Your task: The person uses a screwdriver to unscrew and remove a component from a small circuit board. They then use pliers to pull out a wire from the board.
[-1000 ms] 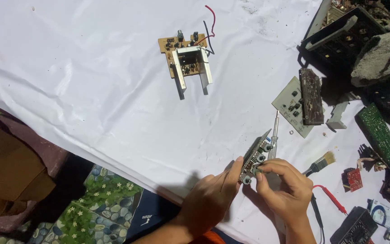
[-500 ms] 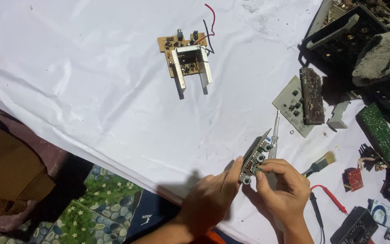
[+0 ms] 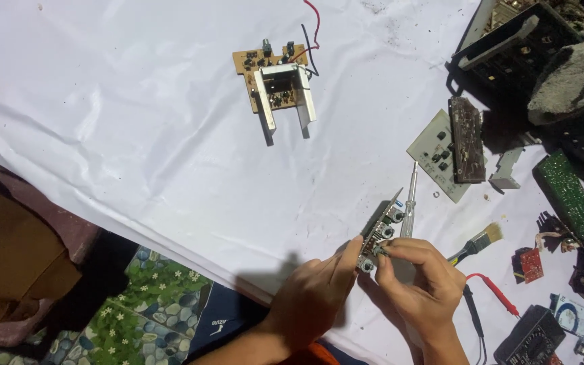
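white sheet (image 3: 136, 122): covers the table under your hands.
left hand (image 3: 315, 294): your fingers close on the lower edge of the knob board (image 3: 380, 233).
right hand (image 3: 417, 280): your thumb and forefinger pinch a knob on that board.
knob board: held tilted just above the sheet, near the front edge, between both hands.
screwdriver (image 3: 409, 203): just beside the board, tip pointing away from you.
brush (image 3: 478, 243): right of your right hand.
brown board (image 3: 275, 84): well apart, further up the sheet.
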